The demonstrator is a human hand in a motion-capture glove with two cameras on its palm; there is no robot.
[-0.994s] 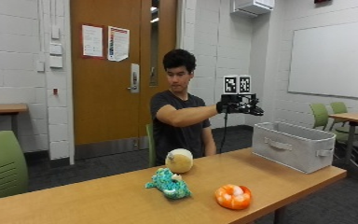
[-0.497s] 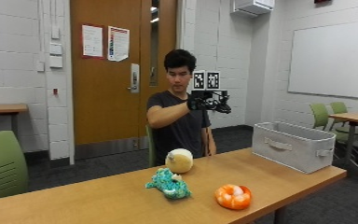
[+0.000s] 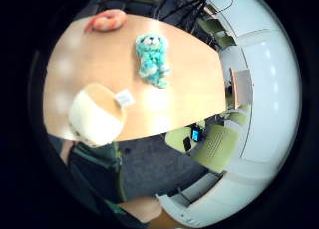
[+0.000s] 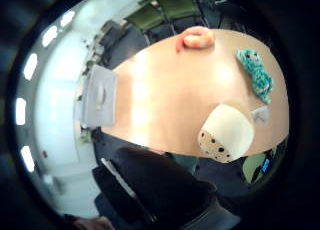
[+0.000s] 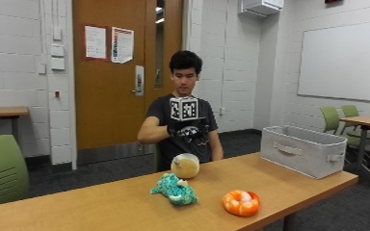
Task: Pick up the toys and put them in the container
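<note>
My gloved right hand (image 5: 186, 129) is raised in front of my chest, above my edge of the table (image 5: 108, 204), and it holds nothing; I can't tell from here how the fingers are set. Almost straight below it sits the round cream toy (image 5: 185, 165), close to my edge, so that one is nearest to reach: the move is mostly down. The teal plush (image 5: 174, 189) lies further out from me, its long axis running roughly across the table, and the orange toy (image 5: 241, 202) lies beyond that, near the far edge. The container (image 5: 303, 149) stands at the table's end off to my left, well apart from all three toys, so I judge each carry must cross in front of me.
</note>
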